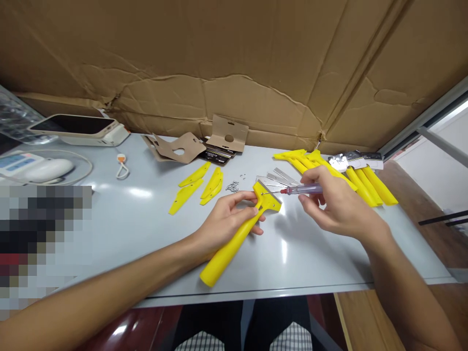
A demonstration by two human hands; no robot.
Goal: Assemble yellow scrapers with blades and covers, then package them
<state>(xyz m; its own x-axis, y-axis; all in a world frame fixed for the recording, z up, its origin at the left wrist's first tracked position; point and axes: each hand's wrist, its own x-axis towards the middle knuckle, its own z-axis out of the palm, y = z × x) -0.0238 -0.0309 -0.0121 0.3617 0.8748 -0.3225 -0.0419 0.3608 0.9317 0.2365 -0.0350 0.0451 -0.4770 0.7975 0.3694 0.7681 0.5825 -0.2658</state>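
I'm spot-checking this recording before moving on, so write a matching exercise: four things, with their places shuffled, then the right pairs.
Things
1. Nearest yellow scraper
2. Screwdriver
3. Small metal parts
4. Dark-screened device

Places
A. On the table, between loose yellow pieces and metal blades
B. In the right hand
C. At far left, atop a white object
D. In the left hand

Pairs: 1-D, 2-B, 3-A, 4-C

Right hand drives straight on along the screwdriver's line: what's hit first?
The yellow scraper head, held up by the left hand. The screwdriver tip looks to be at or just over it; actual contact is unclear from this one view.
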